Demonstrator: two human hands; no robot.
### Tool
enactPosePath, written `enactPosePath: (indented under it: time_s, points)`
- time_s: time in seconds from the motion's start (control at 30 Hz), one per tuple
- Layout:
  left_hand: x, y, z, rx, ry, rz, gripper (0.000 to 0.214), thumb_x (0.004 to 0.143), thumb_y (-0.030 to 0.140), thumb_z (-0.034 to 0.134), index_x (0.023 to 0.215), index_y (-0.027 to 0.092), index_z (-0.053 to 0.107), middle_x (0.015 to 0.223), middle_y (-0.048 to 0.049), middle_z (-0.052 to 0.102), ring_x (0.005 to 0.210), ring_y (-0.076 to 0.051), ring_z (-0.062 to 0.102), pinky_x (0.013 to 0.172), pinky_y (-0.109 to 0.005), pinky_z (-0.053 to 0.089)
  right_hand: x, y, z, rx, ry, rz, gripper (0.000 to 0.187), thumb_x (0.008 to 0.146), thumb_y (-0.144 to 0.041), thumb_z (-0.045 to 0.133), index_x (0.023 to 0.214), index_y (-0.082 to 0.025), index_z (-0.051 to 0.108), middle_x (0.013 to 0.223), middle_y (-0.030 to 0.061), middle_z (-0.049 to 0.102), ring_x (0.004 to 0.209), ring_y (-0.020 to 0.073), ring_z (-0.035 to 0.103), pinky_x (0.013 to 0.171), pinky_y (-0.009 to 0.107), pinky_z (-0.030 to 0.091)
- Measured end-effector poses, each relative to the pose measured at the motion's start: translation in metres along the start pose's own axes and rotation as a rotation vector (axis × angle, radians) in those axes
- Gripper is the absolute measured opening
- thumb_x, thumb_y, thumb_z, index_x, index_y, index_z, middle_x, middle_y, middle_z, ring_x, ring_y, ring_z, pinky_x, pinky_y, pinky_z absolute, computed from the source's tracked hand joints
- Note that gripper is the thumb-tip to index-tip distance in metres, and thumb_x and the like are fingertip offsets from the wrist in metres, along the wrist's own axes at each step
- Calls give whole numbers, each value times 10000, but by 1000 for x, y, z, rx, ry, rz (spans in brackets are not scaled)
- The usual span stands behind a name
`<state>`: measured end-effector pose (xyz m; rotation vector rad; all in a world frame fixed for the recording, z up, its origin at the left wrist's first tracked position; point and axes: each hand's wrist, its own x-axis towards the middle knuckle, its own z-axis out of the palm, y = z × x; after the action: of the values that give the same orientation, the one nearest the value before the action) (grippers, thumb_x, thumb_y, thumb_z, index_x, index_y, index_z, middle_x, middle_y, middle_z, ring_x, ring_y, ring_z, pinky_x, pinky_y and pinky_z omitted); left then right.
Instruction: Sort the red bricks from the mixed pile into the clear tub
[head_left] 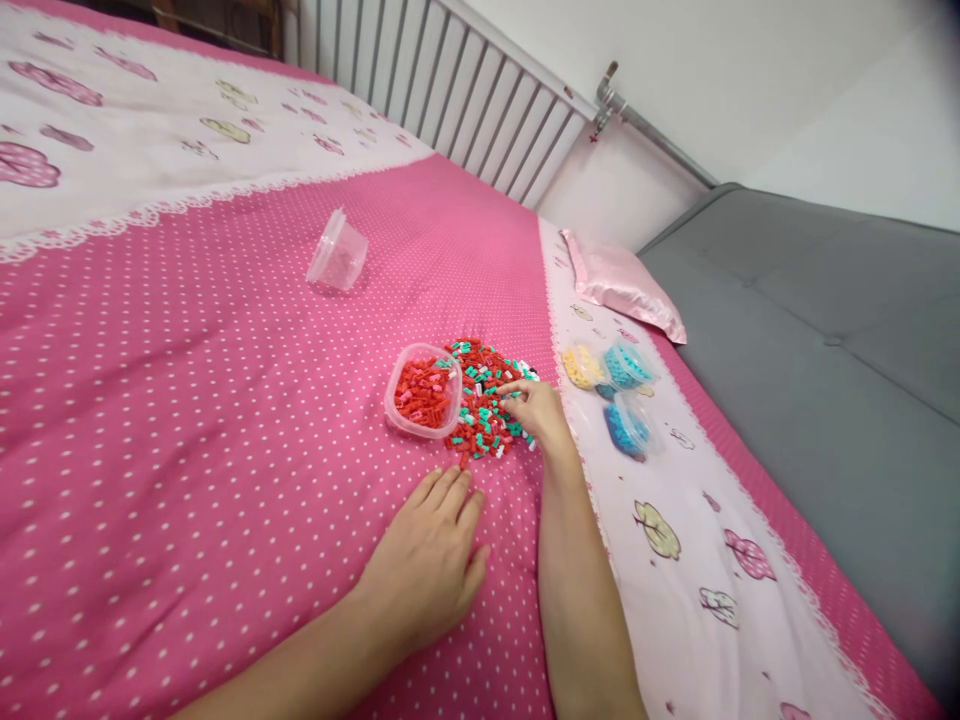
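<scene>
A heap of small red, green and white plastic building bricks (480,376) lies on the pink dotted bedspread. Against its left side stands a clear square tub (424,432) holding mostly red bricks. My right hand (534,408) reaches over the right part of the heap, fingertips at the bricks and slightly apart, with no brick visible between them. My left hand (427,555) rests flat on the bedspread below the tub, fingers stretched out, the tips near a red brick at the heap's lower edge. It holds nothing.
A clear tub (341,255) lies tipped on its side farther back. To the right are containers of yellow pieces (581,367) and blue pieces (626,428), near a pink pillow (622,280). A grey padded headboard (817,330) borders the right; a white railing (465,90) stands behind.
</scene>
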<state>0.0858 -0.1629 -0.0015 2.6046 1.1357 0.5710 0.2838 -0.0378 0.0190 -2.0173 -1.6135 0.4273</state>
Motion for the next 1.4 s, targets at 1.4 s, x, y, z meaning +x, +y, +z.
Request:
enactPosePath:
  time_s: [1.4]
  points:
    - [0,0,0,10,-45,-13,484,863,346,341,1252,117,514,1318,-148,490,1253,-282,395,1072,-443,273,-6,-23,-15,1371,-238,236,186,615,-144,726,741,-180,594,615,-57,590,522,38,545,494,111,477]
